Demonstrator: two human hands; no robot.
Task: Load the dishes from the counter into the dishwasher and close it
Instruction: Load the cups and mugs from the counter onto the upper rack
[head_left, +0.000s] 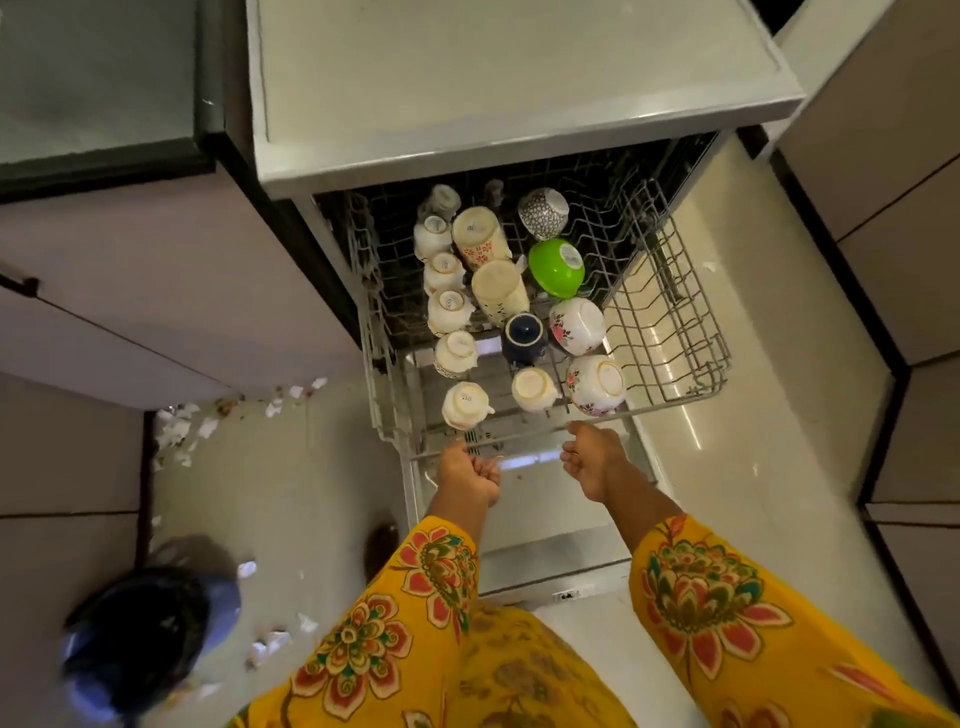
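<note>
1. A wire upper rack (670, 332) stands pulled out of the open dishwasher (519, 119), over its lowered door (540, 509).
2. Upturned cups, a green bowl (557, 267) and floral bowls sit mouth down in the rack, likely so water drains.
3. The left hand (470, 475) and right hand (589, 460), fingers curled, meet the rack's front bar; a true grip is unclear, probably for sliding it.
4. Left of the dishwasher, white scraps litter the pale floor (291, 467) beside cabinets.

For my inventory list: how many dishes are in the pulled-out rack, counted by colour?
White or cream, plain: 8
Cream with red flowers: 4
Green: 1
Dark blue: 1
Black-and-white patterned: 1
Total: 15
</note>
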